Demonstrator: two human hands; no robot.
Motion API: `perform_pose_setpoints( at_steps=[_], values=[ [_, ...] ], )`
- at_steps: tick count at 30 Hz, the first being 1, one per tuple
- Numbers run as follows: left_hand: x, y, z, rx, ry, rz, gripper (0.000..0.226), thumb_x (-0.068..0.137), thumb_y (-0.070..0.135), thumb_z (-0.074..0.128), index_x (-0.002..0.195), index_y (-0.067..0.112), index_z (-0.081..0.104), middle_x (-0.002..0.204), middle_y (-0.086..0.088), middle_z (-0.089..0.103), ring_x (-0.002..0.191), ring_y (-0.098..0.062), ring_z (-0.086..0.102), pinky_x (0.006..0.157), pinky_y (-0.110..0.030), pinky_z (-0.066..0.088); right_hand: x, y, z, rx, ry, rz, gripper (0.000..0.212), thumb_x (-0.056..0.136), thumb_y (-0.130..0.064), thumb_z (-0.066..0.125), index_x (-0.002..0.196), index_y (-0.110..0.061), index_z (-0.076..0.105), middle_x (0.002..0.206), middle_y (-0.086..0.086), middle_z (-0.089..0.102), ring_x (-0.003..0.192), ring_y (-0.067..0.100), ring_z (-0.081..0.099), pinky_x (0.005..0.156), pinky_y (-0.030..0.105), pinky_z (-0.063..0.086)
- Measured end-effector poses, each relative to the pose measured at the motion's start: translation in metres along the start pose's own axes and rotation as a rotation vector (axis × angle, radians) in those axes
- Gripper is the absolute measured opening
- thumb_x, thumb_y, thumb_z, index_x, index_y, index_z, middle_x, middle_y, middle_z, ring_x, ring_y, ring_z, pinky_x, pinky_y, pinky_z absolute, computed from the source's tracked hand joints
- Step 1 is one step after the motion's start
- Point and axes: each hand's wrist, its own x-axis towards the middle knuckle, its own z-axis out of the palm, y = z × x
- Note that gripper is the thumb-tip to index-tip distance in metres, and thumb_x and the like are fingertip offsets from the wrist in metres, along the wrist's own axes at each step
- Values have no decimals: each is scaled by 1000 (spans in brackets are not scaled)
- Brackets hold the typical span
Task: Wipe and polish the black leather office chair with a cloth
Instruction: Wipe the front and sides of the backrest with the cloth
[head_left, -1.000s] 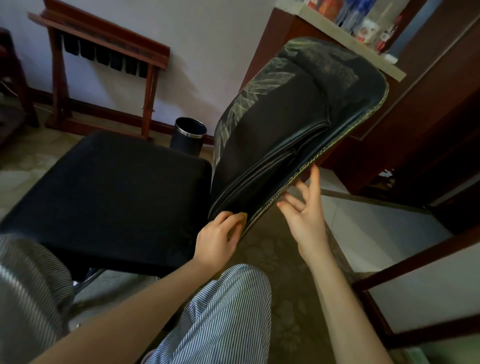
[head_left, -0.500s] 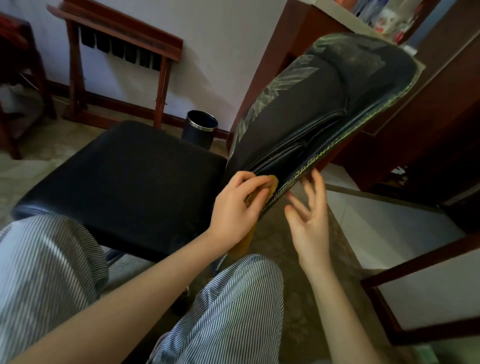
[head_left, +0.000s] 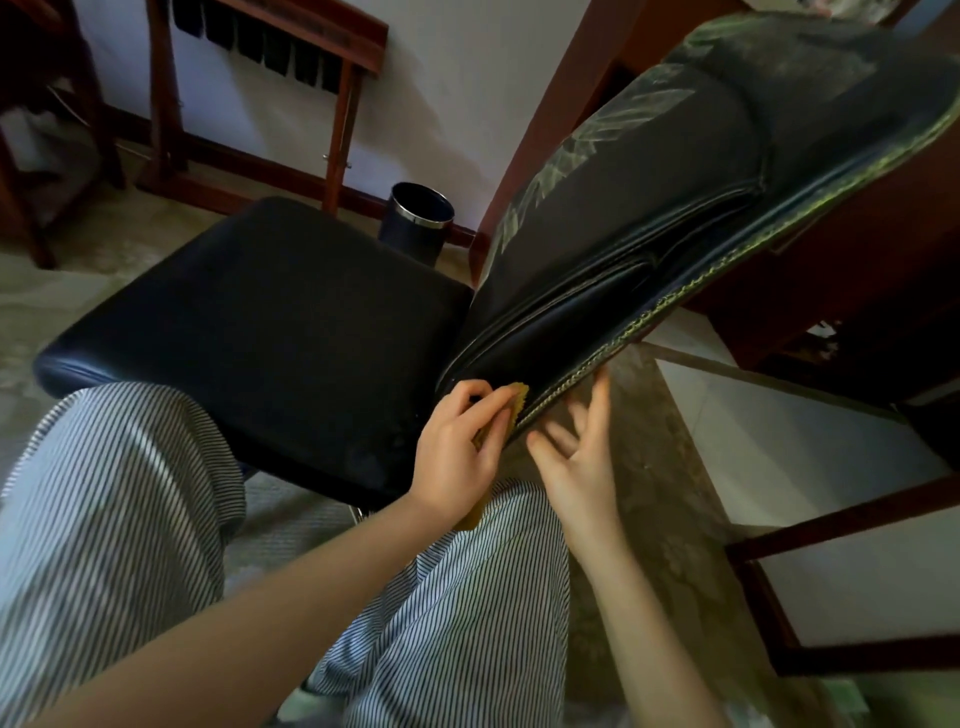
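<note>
The black leather chair shows its flat seat (head_left: 249, 322) on the left and its backrest (head_left: 649, 208) slanting up to the right, with greenish stitching along the rim. My left hand (head_left: 457, 457) grips a yellow cloth (head_left: 514, 400) and presses it against the bottom of the backrest, by the stitched rim. My right hand (head_left: 576, 457) is just right of it, fingers straight, fingertips touching the rim from behind. Most of the cloth is hidden under my left hand.
A black metal bin (head_left: 415, 221) stands on the floor behind the seat. A wooden rack (head_left: 270, 78) stands by the white wall. Dark wooden furniture (head_left: 831, 260) rises behind the backrest, and a wooden frame (head_left: 831, 525) crosses at right. My striped trouser legs (head_left: 457, 613) fill the foreground.
My left hand with the cloth shifted a little up along the lower rim of the backrest. My right hand slid down the rim, closer to the left hand. The view moved nearer to the chair.
</note>
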Motion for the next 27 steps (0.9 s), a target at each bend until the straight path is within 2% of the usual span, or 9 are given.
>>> perform_pose_setpoints(
  at_steps=[6, 10, 12, 15, 17, 18, 21, 24, 27],
  values=[
    [-33, -28, 4, 93, -50, -132, 38, 93, 33, 41, 117, 15, 65, 104, 0, 57, 89, -14, 57, 73, -36, 53, -1, -1, 4, -30, 30, -7, 88, 89, 3, 54, 147, -38, 1, 152, 6, 25, 131, 20, 40, 93, 21, 39],
    [-35, -29, 7, 137, -66, -175, 27, 94, 19, 52, 119, 16, 63, 106, 1, 57, 89, -15, 57, 73, -32, 52, 3, -2, 3, -28, 59, -30, 85, 90, 1, 54, 146, -39, 5, 152, 6, 27, 127, 19, 44, 93, 23, 41],
    [-38, -32, 5, 175, -119, -209, 27, 95, 19, 52, 119, 18, 63, 106, 2, 57, 90, -15, 57, 73, -29, 49, 5, 0, -1, -11, 55, -17, 83, 90, -1, 54, 146, -40, 6, 153, 5, 26, 127, 19, 45, 91, 24, 43],
    [-48, -45, -1, 154, -197, -425, 27, 95, 22, 51, 119, 19, 63, 109, 4, 56, 98, -15, 57, 78, -23, 43, 3, 8, -7, 18, 32, 17, 79, 91, -2, 52, 146, -40, 9, 153, 3, 26, 123, 13, 46, 87, 19, 44],
    [-51, -50, -7, 10, -80, -598, 26, 94, 20, 53, 117, 17, 64, 106, 6, 56, 103, -15, 57, 80, -16, 38, -1, 18, -7, 14, 13, 58, 75, 92, -3, 51, 146, -37, 12, 152, 2, 29, 121, 11, 48, 94, 26, 43],
    [-50, -49, -9, -31, 5, -605, 25, 94, 18, 54, 116, 16, 65, 104, 8, 55, 102, -12, 57, 79, -12, 37, -2, 23, -6, -2, 0, 78, 74, 92, -3, 51, 147, -35, 13, 151, 2, 30, 122, 12, 47, 98, 29, 42],
    [-38, -34, -12, -103, 96, -406, 22, 92, 14, 57, 112, 16, 66, 98, 16, 53, 96, 1, 55, 79, -2, 38, -1, 36, -1, -35, -49, 117, 73, 92, -1, 50, 148, -29, 13, 151, 4, 29, 127, 16, 44, 102, 31, 39],
    [-26, -18, -6, -123, 51, -171, 23, 91, 19, 57, 112, 17, 67, 99, 12, 53, 95, 0, 54, 82, -7, 41, 0, 43, 7, -41, -114, 124, 76, 92, -2, 51, 147, -33, 10, 152, 1, 27, 131, 14, 38, 99, 26, 38],
    [-22, -14, 5, -123, 5, -83, 30, 91, 27, 50, 116, 20, 64, 105, 9, 50, 97, -3, 53, 84, -12, 43, -2, 49, 15, -67, -122, 99, 79, 91, -6, 54, 145, -40, 7, 149, -5, 28, 133, 7, 35, 98, 20, 38]
  ],
)
